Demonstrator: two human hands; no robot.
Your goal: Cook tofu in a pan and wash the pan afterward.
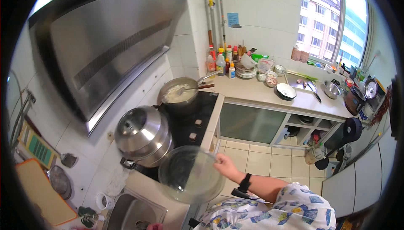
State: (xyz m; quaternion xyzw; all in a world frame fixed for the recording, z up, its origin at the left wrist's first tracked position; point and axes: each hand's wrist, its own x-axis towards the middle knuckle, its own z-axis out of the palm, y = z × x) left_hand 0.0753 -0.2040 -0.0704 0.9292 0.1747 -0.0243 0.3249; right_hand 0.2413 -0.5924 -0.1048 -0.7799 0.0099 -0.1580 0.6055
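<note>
My right hand [226,167] grips the edge of a round, clear glass pot lid [192,174]. The lid is slightly blurred and hangs over the front of the counter. Of my left hand [155,226], only a small part shows at the bottom edge, by the steel sink [126,209]; its fingers are mostly cut off. Just beyond the lid a domed stainless steel steamer pot [143,135] stands on the black gas stove [181,129]. Farther back, an uncovered wok [178,99] holds pale food, with a wooden-handled utensil [202,87] resting in it.
A range hood [110,43] overhangs the stove. Along the back counter stand sauce bottles [221,64], stacked plates [246,72], bowls [286,91], and a tray [295,81] with scallions beside a knife [314,91]. A cutting board [47,192] leans on the left wall.
</note>
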